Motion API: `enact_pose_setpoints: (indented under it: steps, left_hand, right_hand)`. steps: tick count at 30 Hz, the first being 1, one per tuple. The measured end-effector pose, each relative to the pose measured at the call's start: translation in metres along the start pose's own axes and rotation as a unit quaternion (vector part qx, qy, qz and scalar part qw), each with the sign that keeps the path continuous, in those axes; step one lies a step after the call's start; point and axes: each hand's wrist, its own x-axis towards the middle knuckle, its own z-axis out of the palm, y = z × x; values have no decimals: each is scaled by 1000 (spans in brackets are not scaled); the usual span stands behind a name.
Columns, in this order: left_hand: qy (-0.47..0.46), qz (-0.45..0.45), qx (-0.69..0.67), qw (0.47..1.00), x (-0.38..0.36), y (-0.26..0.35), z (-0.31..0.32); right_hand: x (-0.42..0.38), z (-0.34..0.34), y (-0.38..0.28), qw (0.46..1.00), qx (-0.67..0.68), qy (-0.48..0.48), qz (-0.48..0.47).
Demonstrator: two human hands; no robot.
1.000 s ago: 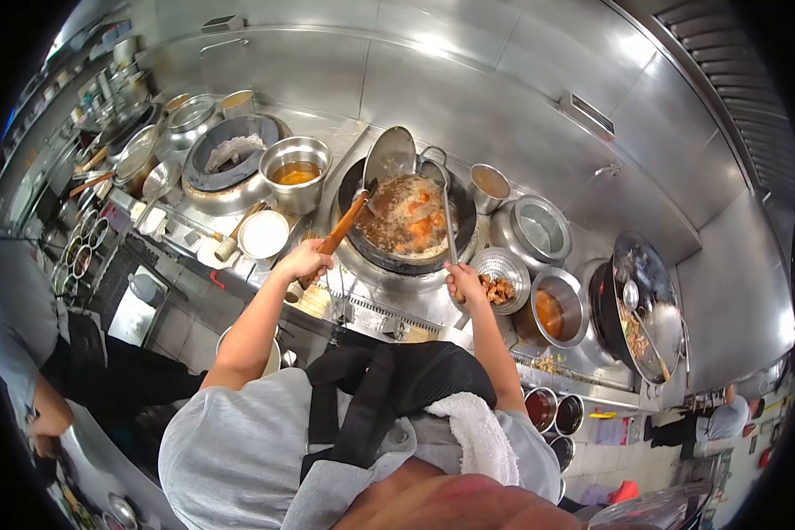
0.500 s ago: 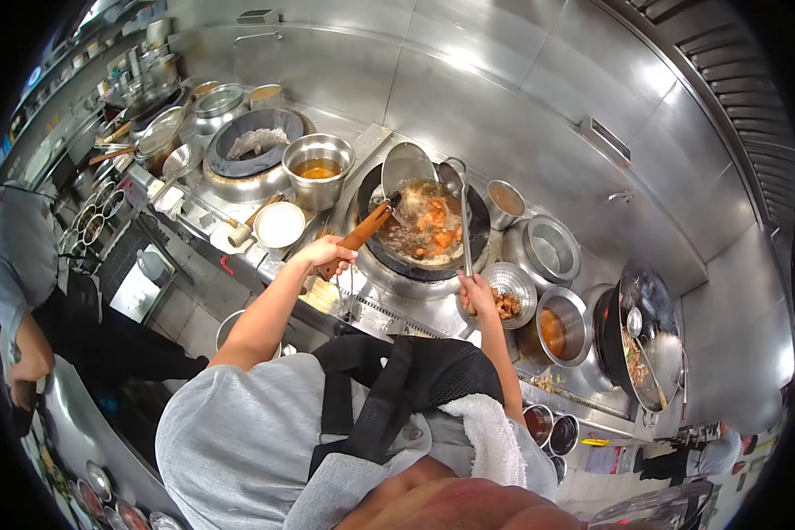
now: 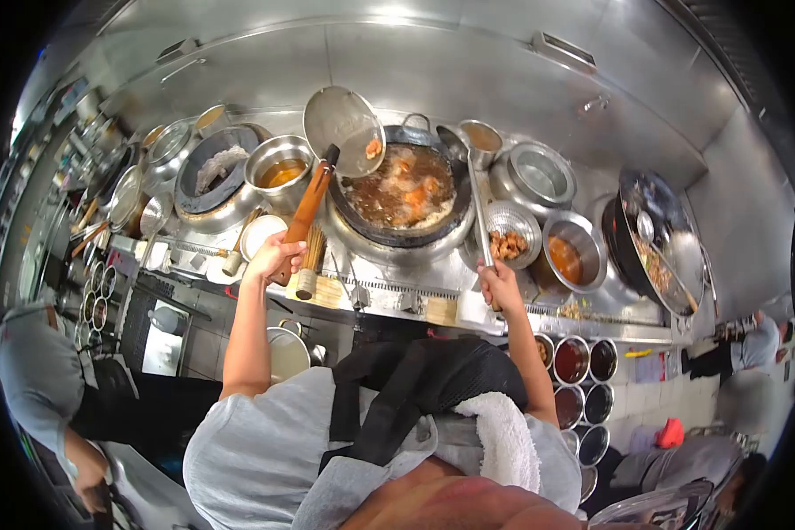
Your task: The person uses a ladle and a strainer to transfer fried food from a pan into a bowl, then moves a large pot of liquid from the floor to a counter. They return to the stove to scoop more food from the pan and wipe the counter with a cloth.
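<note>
My left hand (image 3: 276,258) is closed on the wooden handle of a round mesh skimmer (image 3: 337,119). The skimmer hangs tilted over the back left of a wok (image 3: 389,196), with one orange-brown piece on its mesh. Dark oil bubbles in the wok around several orange pieces. My right hand (image 3: 501,287) grips the lower handle of a long metal ladle (image 3: 474,181), its bowl at the wok's back right edge. Just right of that handle, a perforated bowl (image 3: 527,224) holds brown pieces.
A steel pot of yellow liquid (image 3: 301,148) and a white bowl (image 3: 256,237) stand left of the wok. On the right are a pot of orange liquid (image 3: 594,250) and a second wok (image 3: 625,256). A person (image 3: 35,358) stands at far left; other people are at lower right.
The skimmer has risen from the wok and moved left, now carrying a piece. My head view has shifted. My right hand still holds the ladle, its bowl near the wok's back edge.
</note>
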Motion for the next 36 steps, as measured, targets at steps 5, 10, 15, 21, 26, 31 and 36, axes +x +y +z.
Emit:
enact_pose_setpoints:
  steps: [5,10,15,21,26,31,36]
  left_hand:
    - [-64,-21,-22,998,0,9,40]
    - [-144,-69,13,987,18,-5,95]
    - [-197,-97,152,964,38,-23,145]
    - [-183,-11,240,953,64,-57,184]
    - [-139,40,259,955,103,-35,193]
    - [-71,172,439,879,133,9,192]
    - [-16,240,512,825,124,4,202]
  right_hand:
    - [-46,-6,-11,995,88,47,30]
    - [-86,-16,-1,982,164,85,25]
    - [-107,-22,38,974,152,153,69]
    - [-128,-30,69,966,162,178,88]
    - [-101,-106,96,960,-154,233,-8]
    - [-31,-199,40,814,-496,299,-48]
    - [27,-165,-85,776,-560,287,-42]
